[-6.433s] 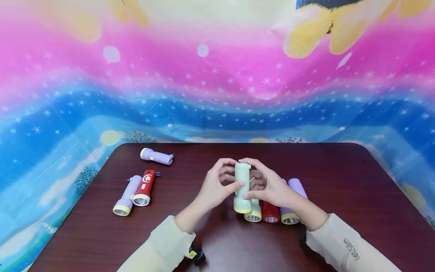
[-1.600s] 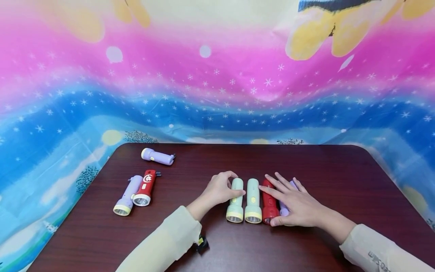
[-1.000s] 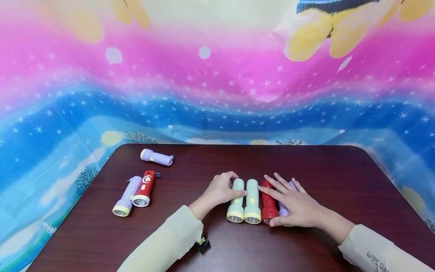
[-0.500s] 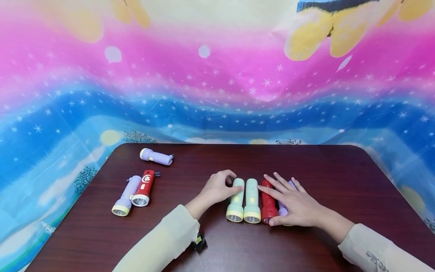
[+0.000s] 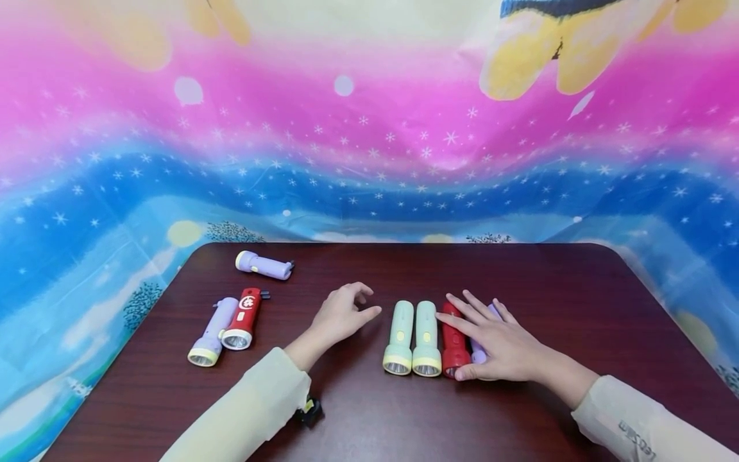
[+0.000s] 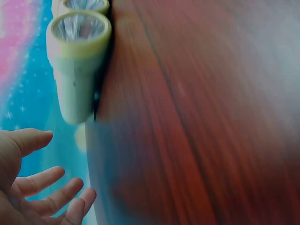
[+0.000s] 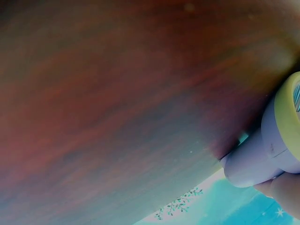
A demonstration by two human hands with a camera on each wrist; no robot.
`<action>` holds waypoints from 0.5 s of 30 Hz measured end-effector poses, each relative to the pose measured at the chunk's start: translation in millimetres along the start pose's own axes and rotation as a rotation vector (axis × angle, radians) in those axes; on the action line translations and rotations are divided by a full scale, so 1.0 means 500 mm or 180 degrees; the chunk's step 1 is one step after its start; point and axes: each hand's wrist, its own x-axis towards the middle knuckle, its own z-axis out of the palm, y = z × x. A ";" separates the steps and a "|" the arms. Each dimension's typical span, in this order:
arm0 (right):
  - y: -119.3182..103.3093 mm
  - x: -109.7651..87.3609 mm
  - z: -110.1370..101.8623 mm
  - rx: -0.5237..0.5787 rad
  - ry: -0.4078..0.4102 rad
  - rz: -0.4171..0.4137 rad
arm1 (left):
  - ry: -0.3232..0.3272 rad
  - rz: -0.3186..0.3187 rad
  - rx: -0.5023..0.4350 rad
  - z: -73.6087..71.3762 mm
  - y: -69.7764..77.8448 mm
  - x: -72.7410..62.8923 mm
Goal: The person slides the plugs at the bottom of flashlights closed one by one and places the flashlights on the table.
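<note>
Two pale green flashlights [image 5: 426, 340] lie side by side on the table, yellow-rimmed lens ends toward me. To their right are a red flashlight [image 5: 453, 346] and a purple flashlight [image 5: 478, 353], both partly covered by my right hand [image 5: 505, 343]. That hand rests over them with fingers spread. My left hand [image 5: 339, 314] is apart from the left green flashlight [image 5: 398, 337], holding nothing, its fingers loosely bent. In the left wrist view a green flashlight [image 6: 77, 70] stands off from the fingers. The right wrist view shows the purple flashlight [image 7: 253, 159] beside a finger.
At the table's left, a purple flashlight [image 5: 213, 333] touches a red one with a white emblem [image 5: 245, 317]. Another purple flashlight [image 5: 264, 265] lies farther back. A colourful cloth [image 5: 369, 160] hangs behind the dark wooden table [image 5: 369, 417].
Earlier both hands held up a green flashlight; it now lies left of the other green one. My left hand has since let go and moved left. My right hand has stayed over the red and purple flashlights lately.
</note>
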 end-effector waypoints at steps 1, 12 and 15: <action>0.000 0.000 0.000 0.0007 0.0005 0.0007 | 0.0033 -0.0004 0.0021 -0.005 -0.006 0.001; 0.001 0.001 0.003 0.0003 -0.0001 0.0017 | 0.0051 0.0475 -0.0149 -0.064 -0.075 -0.018; 0.002 0.000 0.002 -0.0005 0.0021 0.0008 | 0.0051 0.0618 -0.0134 -0.086 -0.094 -0.020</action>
